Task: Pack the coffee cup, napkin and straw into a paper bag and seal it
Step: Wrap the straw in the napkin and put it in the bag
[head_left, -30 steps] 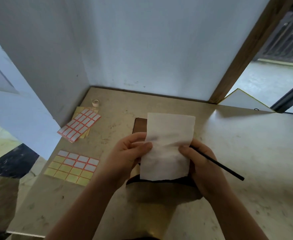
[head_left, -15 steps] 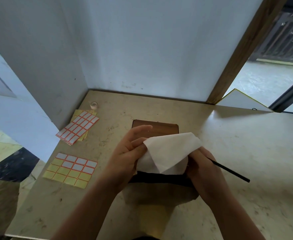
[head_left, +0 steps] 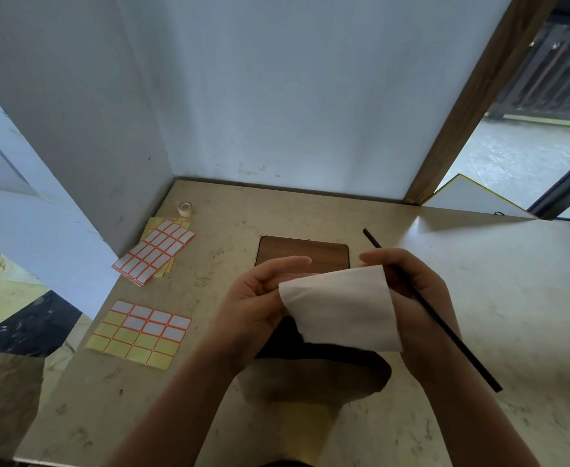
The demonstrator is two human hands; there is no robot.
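Folding that napkin [head_left: 340, 308] was clearly where you were at: a second earlier it stood flat and tall between your hands, half a second on it had buckled, and by this moment it was doubled over into a curved fold. Your left hand [head_left: 260, 305] pinched its left edge, fingers curled round the tissue, while your right hand [head_left: 418, 298] held the right edge from behind with fingers bent.

The straw [head_left: 435, 315] had swung too — earlier it poked out toward 4 o'clock from your right hand, and now it ran through that grip from about 11 o'clock down to 5 o'clock.

Below your hands sat the paper bag [head_left: 317, 375], its dark mouth open toward you. I couldn't pick out the coffee cup, so can't say whether it was already inside. A brown board [head_left: 303, 252] lay at 12 o'clock from your hands on the table [head_left: 495, 332].

Off at 9 and 10 o'clock were the sticker sheets [head_left: 142, 332], with a small tape roll [head_left: 185, 208] further back — handy for sealing, I'd guess.

My read: the napkin was now small enough to drop in, probably with the straw, and sealing was still to come.
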